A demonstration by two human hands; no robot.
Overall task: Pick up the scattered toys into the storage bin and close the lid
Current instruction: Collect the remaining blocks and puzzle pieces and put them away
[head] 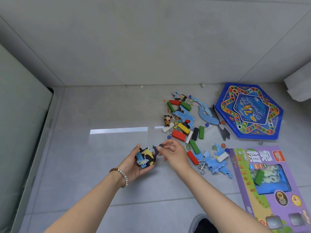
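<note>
Cupped left hand [134, 163] grips stacked blue-and-yellow puzzle pieces [145, 157] at 6 o'clock; right hand [175, 153] pinches one dark piece [159, 146]. One purple game box [269, 190] lies at 4 o'clock, one blue hexagonal board [249, 111] at 3, one doll [167, 120] mid-frame.

The purple game box [262, 199] runs off the right and bottom edges; a shoe [201, 221] is cut by the bottom edge. The left hand [134, 163] covers much of its foam pieces [146, 156], and the right hand [175, 154] hides part of a dark piece [156, 151].
</note>
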